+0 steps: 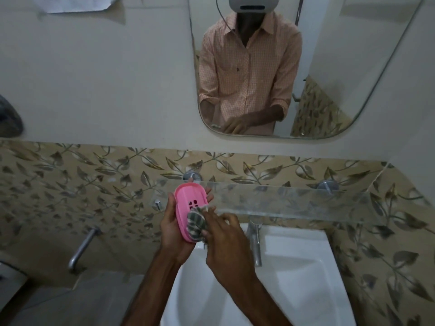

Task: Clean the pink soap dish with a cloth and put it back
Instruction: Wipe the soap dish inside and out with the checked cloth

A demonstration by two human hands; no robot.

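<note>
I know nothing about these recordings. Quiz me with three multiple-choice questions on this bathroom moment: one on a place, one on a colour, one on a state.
1. Where is the soap dish?
A. Held above the sink
B. Lying on the glass shelf
C. On the floor

2. What colour is the cloth?
A. Plain red
B. Green and white check
C. Solid black

3. What is the right hand doing?
A. Turning the tap
B. Hanging empty
C. Pressing the cloth into the dish

Answers: 1 A, the left hand holds it over the basin. 2 B, the check pattern shows. 3 C, its fingers push the cloth against the dish.
</note>
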